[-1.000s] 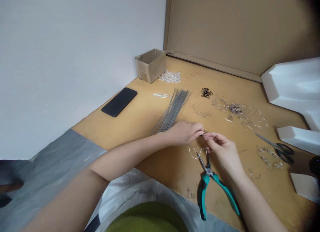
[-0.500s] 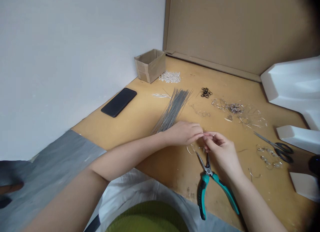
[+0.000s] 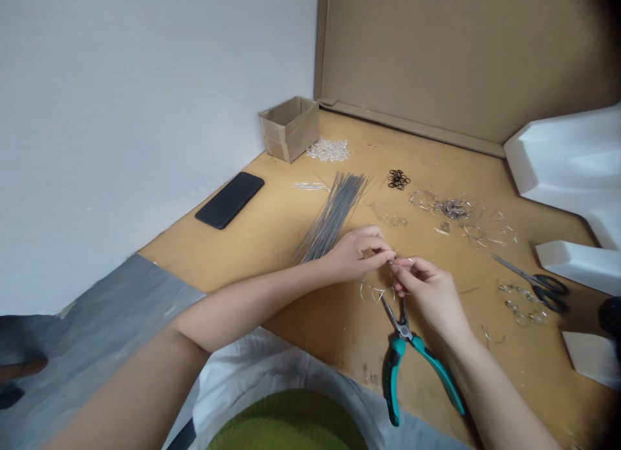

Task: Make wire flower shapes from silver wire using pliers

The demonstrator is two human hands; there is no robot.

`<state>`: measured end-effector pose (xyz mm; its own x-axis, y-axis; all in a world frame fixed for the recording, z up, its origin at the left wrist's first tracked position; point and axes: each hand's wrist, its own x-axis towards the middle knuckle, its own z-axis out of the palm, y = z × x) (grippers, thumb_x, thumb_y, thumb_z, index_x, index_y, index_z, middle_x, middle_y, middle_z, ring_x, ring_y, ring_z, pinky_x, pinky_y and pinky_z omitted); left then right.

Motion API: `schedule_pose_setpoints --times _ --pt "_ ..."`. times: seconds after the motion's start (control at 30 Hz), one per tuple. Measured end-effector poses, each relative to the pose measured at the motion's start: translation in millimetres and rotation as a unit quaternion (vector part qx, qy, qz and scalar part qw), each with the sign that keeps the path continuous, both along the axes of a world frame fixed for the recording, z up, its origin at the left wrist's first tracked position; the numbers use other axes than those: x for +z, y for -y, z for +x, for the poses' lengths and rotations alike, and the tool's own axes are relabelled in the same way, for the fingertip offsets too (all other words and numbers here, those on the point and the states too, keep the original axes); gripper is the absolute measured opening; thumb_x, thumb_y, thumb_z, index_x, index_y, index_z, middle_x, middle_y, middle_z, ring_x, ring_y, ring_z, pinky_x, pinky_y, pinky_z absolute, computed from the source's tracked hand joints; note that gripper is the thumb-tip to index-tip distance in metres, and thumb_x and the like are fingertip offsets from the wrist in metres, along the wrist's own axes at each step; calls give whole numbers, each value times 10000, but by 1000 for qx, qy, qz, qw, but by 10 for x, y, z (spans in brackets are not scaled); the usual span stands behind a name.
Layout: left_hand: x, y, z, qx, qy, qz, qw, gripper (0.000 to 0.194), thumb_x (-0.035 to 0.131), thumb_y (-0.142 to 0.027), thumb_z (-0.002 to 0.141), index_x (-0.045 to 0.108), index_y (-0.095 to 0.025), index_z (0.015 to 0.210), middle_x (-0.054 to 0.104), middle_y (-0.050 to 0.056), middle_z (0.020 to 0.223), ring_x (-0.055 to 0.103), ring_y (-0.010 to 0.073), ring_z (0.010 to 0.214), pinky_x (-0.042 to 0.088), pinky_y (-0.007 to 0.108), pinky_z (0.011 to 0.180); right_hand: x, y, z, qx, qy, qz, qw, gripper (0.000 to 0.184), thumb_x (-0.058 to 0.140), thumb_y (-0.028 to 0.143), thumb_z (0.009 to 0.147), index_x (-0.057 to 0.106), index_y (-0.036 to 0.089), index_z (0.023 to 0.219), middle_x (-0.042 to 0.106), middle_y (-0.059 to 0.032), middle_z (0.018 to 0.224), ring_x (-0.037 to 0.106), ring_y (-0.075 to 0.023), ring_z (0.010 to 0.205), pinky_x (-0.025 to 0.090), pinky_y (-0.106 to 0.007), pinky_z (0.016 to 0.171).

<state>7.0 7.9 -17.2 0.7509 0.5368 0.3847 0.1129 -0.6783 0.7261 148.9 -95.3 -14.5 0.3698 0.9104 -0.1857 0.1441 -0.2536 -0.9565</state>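
Note:
My left hand (image 3: pixel 359 252) is closed in a pinch, its thumb and index fingertips meeting my right hand's fingertips. My right hand (image 3: pixel 429 289) pinches a thin curved piece of silvery wire (image 3: pixel 411 260) that shows above its fingers. More fine wire loops (image 3: pixel 371 291) hang or lie just below the fingertips; I cannot tell if they join the held piece. Teal-handled long-nose pliers (image 3: pixel 404 333) lie with jaws parted on the table, tips close to my right hand. A bundle of straight grey wires (image 3: pixel 334 211) lies beyond my left forearm.
A small cardboard box (image 3: pixel 291 130) stands by a pile of tiny clear pieces (image 3: pixel 328 149). Around lie a black phone (image 3: pixel 229 200), black rings (image 3: pixel 398 179), tangled wire pieces (image 3: pixel 456 209), black scissors (image 3: pixel 531 278) and a wire-and-bead loop (image 3: pixel 521 304). White foam (image 3: pixel 565 165) edges the right side.
My left fingers have lifted and opened up slightly, the index finger now arched apart from the thumb. The wire loops below have shifted and show more. My right hand barely moves.

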Motion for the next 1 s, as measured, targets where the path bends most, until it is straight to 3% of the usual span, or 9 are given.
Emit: schedule_pose_setpoints --times 0.17,0.33,0.43,0.53,0.63,0.77,0.9,1.0 --pt "40 30 4 0 -9 -49 999 211 507 -256 821 614 -143 678 527 5 720 501 100 720 409 228 677 -10 -4 -27 9 0 -5 1000 266 681 403 679 657 156 775 567 3 559 483 -97 475 421 -218 454" --pt "168 -9 -38 -34 -28 -208 977 200 498 -167 799 662 -141 688 579 3 755 550 94 757 417 221 761 -20 8 -56 11 1 -10 1000 271 682 414 669 661 164 773 551 19 534 476 -99 462 399 -214 442" --pt "210 -29 -51 -53 -14 -242 969 202 502 -189 814 681 -134 741 599 15 795 562 103 811 411 225 812 -23 8 -55 10 -3 -14 1000 277 689 413 666 659 158 770 527 32 499 455 -91 451 389 -208 440" --pt "207 -9 -54 -34 -14 -201 979 222 489 -212 830 693 -136 786 588 21 775 550 103 772 419 220 747 -27 5 -44 2 -9 -16 1000 247 690 387 676 656 155 756 531 31 504 446 -81 452 390 -199 446" --pt "186 22 -62 -19 -32 -91 995 248 471 -229 838 692 -147 763 573 25 761 533 109 754 410 222 704 -36 1 -38 2 -23 -19 1000 244 700 385 671 653 157 743 550 23 529 462 -80 463 398 -197 453" --pt "156 29 -77 -54 -63 49 995 266 431 -231 850 674 -151 780 590 43 841 540 126 812 406 233 743 -53 -7 -28 -2 -41 -13 999 261 719 401 648 650 159 716 598 -1 601 510 -87 497 421 -199 471" --pt "137 31 -91 -65 -89 86 990 257 385 -224 859 631 -158 821 608 42 998 566 119 830 406 219 723 -65 -17 -1 -1 -33 -4 999 257 712 396 655 647 153 704 619 -20 629 540 -95 512 436 -202 481" --pt "137 33 -102 -55 -97 110 988 242 366 -221 856 595 -157 810 603 42 1003 565 115 791 392 216 671 -66 -24 25 -1 -26 -1 1000 240 708 382 657 642 158 713 603 -2 605 525 -86 491 430 -196 472"
